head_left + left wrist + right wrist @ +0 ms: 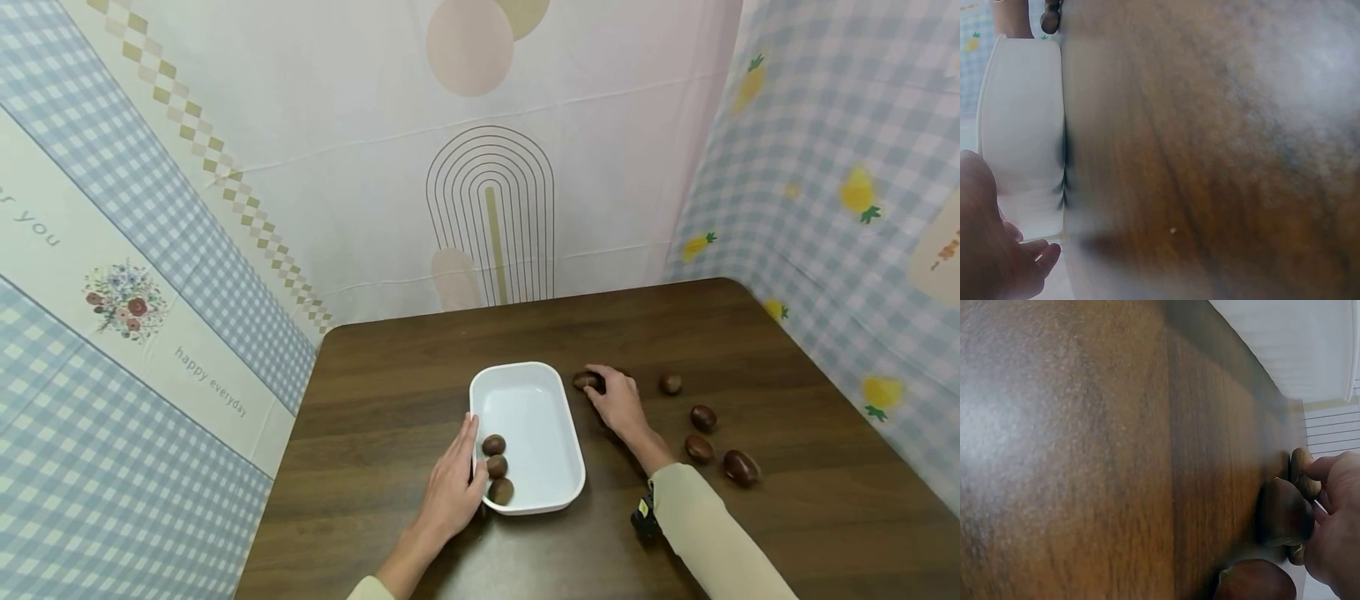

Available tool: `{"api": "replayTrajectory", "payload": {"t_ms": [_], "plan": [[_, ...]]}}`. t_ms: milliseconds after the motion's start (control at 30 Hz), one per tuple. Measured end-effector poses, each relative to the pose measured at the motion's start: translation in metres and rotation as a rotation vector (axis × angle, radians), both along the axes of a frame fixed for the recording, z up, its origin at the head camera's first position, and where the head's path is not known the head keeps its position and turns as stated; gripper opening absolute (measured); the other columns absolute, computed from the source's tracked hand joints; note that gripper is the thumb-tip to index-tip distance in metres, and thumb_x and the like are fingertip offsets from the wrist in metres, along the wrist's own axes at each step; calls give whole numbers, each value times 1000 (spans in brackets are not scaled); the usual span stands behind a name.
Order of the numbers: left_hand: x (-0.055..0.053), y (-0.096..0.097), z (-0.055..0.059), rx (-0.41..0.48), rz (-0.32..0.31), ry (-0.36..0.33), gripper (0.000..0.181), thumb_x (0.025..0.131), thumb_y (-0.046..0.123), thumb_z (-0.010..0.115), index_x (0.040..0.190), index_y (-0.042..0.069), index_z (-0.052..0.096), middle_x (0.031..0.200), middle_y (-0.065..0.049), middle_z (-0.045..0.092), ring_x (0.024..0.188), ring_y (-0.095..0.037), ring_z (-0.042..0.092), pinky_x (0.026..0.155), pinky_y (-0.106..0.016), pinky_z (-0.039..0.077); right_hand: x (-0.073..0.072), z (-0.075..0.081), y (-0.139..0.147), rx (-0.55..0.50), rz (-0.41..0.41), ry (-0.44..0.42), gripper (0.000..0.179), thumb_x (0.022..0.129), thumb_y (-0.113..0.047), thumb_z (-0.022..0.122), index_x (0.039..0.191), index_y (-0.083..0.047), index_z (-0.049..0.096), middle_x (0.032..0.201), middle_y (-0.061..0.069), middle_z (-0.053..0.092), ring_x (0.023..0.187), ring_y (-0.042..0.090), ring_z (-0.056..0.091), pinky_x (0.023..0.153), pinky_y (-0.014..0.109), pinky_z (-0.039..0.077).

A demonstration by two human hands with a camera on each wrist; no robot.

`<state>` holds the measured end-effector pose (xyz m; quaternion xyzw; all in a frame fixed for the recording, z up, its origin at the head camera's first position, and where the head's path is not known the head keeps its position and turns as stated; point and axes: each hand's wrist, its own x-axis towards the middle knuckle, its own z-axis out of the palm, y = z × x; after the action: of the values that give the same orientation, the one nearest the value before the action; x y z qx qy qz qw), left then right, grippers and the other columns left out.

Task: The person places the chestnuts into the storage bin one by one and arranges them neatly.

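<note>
A white rectangular dish (528, 421) lies on the table, with three brown chestnuts (497, 467) lined up along its inner left side. My left hand (452, 483) holds the dish's left wall, thumb over the rim and fingers stretched along the outside. In the left wrist view, the dish's outer wall (1025, 131) stands right beside that hand. To the right of the dish, my right hand (617, 400) pinches a chestnut (584, 381) between thumb and fingers, low at the tabletop. The right wrist view shows that chestnut (1302, 469) at the fingertips.
Several loose chestnuts (702, 417) lie on the dark wooden table (390, 375) to the right of my right hand. The largest chestnut (742, 468) is nearest my right sleeve. Behind the table's far edge hangs a patterned cloth (360, 200), with checked cloths at both sides.
</note>
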<state>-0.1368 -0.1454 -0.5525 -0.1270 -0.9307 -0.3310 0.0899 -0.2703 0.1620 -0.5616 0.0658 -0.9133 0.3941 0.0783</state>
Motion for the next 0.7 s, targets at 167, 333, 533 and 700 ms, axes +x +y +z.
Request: {"api": "replayTrajectory", "payload": {"t_ms": [167, 333, 533, 700], "plan": [[1, 1, 1, 6, 2, -7, 67, 103, 13, 57, 166, 6, 36, 171, -11, 33, 153, -30, 40, 112, -62, 42, 0, -1, 1, 10, -5, 11, 40, 96, -2, 74, 135, 5, 68, 137, 30, 65, 131, 50, 58, 106, 63, 47], [1, 0, 2, 2, -2, -14, 67, 103, 14, 56, 166, 7, 35, 172, -11, 32, 153, -30, 39, 112, -62, 42, 0, -3, 1, 10, -11, 7, 38, 96, -4, 76, 133, 4, 70, 132, 29, 68, 127, 48, 61, 103, 62, 50], [1, 1, 1, 0, 0, -13, 67, 103, 14, 57, 166, 6, 36, 172, -12, 32, 153, -29, 40, 113, -61, 42, 0, -4, 3, 1, -4, 17, 35, 94, -5, 80, 127, 3, 73, 126, 27, 72, 122, 48, 64, 101, 62, 50], [1, 1, 1, 0, 2, -21, 67, 103, 14, 56, 166, 7, 35, 172, -11, 32, 153, -29, 40, 112, -62, 42, 1, -4, 5, 12, 0, 22, 33, 93, -6, 81, 124, 2, 74, 120, 26, 74, 112, 44, 69, 95, 60, 53]]}}
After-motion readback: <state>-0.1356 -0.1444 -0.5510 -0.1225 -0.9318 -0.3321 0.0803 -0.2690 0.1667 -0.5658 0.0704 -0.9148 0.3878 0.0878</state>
